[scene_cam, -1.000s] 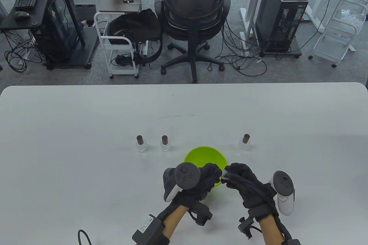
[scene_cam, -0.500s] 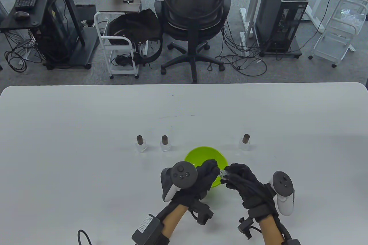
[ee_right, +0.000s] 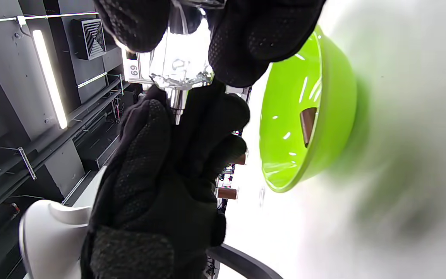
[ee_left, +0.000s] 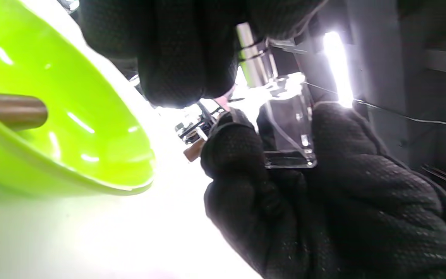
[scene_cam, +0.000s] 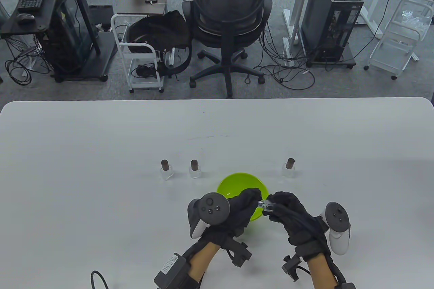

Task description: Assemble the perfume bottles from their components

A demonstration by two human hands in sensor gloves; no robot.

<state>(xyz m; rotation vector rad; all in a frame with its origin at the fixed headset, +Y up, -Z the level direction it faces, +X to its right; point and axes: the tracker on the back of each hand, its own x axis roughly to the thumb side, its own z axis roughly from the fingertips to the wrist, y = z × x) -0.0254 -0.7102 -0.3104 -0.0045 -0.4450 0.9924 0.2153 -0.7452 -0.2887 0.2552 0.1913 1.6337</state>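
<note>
Over the near rim of the lime-green bowl (scene_cam: 241, 180), both hands meet above the white tabletop (scene_cam: 101, 167). The right hand (scene_cam: 291, 214) pinches a clear square glass bottle (ee_left: 290, 131) between thumb and fingers, its silver neck (ee_right: 177, 101) pointing toward the left hand (scene_cam: 242, 209). The left hand's fingers (ee_left: 176, 58) curl around that neck end, pinching a part there; what the part is stays hidden by the glove. Inside the bowl lies a brown cylindrical cap (ee_left: 12, 110), on its side. Beyond the bowl, three finished bottles stand upright with brown caps: two close together off its far left (scene_cam: 166, 169) (scene_cam: 194, 169), and one off its far right (scene_cam: 289, 167), well apart from the pair.
</note>
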